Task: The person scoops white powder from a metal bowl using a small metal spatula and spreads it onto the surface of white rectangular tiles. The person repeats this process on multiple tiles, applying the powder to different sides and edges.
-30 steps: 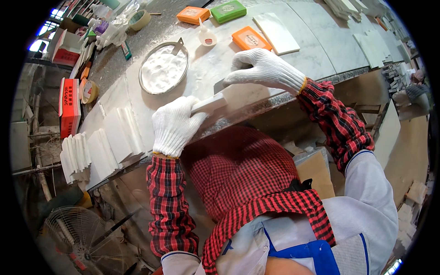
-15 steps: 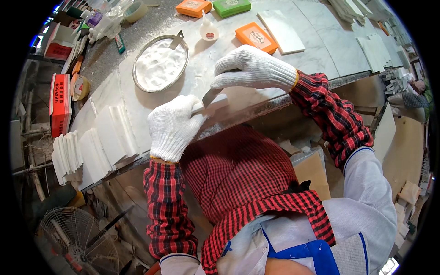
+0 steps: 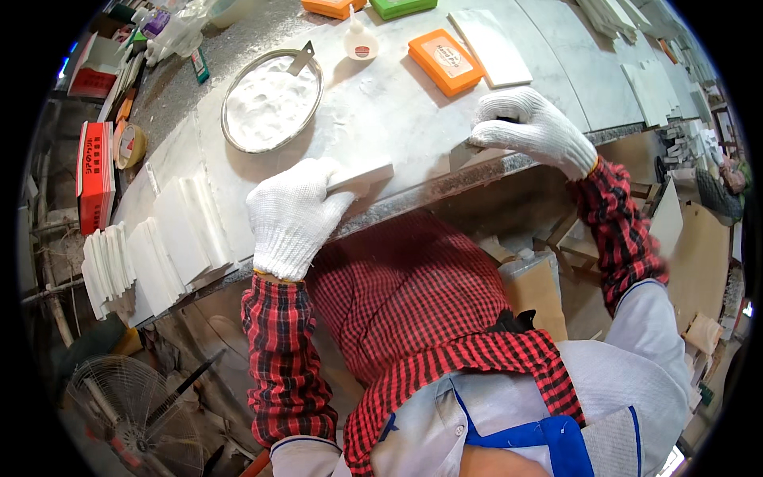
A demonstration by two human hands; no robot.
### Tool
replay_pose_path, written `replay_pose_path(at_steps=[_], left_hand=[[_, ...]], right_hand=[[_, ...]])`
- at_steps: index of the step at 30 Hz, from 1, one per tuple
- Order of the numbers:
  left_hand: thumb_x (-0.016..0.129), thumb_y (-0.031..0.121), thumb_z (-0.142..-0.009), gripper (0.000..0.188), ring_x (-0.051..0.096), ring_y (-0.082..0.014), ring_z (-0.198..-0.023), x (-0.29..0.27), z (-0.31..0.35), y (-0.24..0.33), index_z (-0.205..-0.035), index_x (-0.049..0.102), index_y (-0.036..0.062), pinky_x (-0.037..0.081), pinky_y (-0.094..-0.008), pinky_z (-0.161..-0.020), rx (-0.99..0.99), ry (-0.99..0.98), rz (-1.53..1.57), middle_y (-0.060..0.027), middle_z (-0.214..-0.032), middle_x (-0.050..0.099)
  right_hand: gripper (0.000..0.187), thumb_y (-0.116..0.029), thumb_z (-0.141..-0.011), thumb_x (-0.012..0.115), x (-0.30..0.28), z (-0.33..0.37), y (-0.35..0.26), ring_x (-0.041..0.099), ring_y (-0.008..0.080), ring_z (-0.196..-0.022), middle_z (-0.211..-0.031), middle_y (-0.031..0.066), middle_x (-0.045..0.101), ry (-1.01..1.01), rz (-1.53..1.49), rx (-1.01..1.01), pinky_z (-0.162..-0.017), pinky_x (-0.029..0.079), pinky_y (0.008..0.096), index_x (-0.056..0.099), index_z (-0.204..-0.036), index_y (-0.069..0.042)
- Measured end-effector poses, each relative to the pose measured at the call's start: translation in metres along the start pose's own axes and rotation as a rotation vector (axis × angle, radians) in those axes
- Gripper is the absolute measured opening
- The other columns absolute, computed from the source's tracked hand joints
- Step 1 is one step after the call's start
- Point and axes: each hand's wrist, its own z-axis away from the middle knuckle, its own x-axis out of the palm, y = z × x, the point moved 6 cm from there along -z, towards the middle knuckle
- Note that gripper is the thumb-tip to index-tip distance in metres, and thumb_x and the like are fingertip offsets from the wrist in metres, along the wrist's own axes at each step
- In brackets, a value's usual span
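Note:
My left hand (image 3: 294, 215), in a white knit glove, is closed around one end of a narrow white tile piece (image 3: 367, 176) near the table's front edge. The tile's free end points right. Farther right, my gloved right hand (image 3: 536, 131) pinches a thin grey metal scraper blade (image 3: 459, 155), partly hidden by its fingers; the blade is apart from the tile. Beyond my left hand stands a round metal dish (image 3: 225, 119) of white powdery or pasty material (image 3: 270, 103). A second metal scraper (image 3: 301, 58) rests at its rim.
A small squeeze bottle (image 3: 361, 44), orange hand pad (image 3: 446, 62) and white slab (image 3: 490, 48) lie on the marble tabletop (image 3: 373, 111). Stacked white tiles (image 3: 191, 222) line the left front edge. A red box (image 3: 95, 179) stands far left; a fan (image 3: 135, 421) is below.
My right hand has moved right with the scraper, away from the tile. My left hand keeps hold of the tile, which now shows more of its length.

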Motion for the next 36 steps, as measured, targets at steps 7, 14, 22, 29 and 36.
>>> replay_pose_path(at_steps=[7,14,22,29,36], left_hand=[[0.08,0.032,-0.083,0.029,0.072,-0.0206,-0.071,-0.015,0.007,-0.013,-0.104,0.076,0.0119,0.054,-0.0323,-0.065,-0.232,0.052,0.339,-0.0102,-0.09,0.075],[0.07,0.028,-0.1,0.038,0.065,-0.0095,-0.088,0.013,0.051,-0.007,-0.12,0.067,-0.0035,0.053,-0.025,-0.077,-0.691,0.122,1.473,-0.0063,-0.104,0.071],[0.06,0.025,-0.105,0.038,0.064,-0.012,-0.097,0.057,0.072,0.01,-0.13,0.061,-0.0026,0.055,-0.0292,-0.083,-0.723,0.032,1.624,-0.0064,-0.112,0.067],[0.062,0.031,-0.102,0.042,0.064,-0.0119,-0.085,0.061,0.081,0.004,-0.121,0.065,-0.0057,0.052,-0.0292,-0.077,-0.713,0.056,1.378,-0.0087,-0.099,0.071],[0.061,0.031,-0.101,0.039,0.066,-0.0153,-0.087,0.042,0.084,0.001,-0.121,0.065,-0.0032,0.053,-0.0317,-0.079,-0.691,0.045,1.094,-0.0137,-0.098,0.072]], right_hand=[[0.017,-0.019,-0.098,0.067,0.07,0.047,0.016,0.052,0.0047,-0.076,-0.08,-0.0043,0.059,0.287,-0.575,0.199,-0.069,0.045,0.0225,0.067,-0.099,-0.002],[0.022,-0.016,-0.092,0.071,0.099,0.064,0.026,0.042,0.0059,-0.067,-0.083,-0.0017,0.052,0.332,-0.916,0.233,-0.059,0.035,0.0217,0.061,-0.106,-0.002],[0.022,-0.019,-0.096,0.067,0.1,0.056,0.017,0.042,0.0044,-0.07,-0.082,-0.0043,0.05,0.382,-0.741,0.287,-0.062,0.035,0.0207,0.062,-0.111,-0.004],[0.028,-0.028,-0.108,0.053,0.107,0.052,0.03,0.038,0.0047,-0.061,-0.073,-0.0044,0.048,0.408,-0.875,0.316,-0.055,0.031,0.021,0.064,-0.103,-0.003],[0.022,-0.024,-0.105,0.059,0.12,0.037,0.025,0.037,0.0041,-0.06,-0.073,-0.0051,0.047,0.398,-0.92,0.354,-0.054,0.03,0.0207,0.064,-0.102,-0.003]])
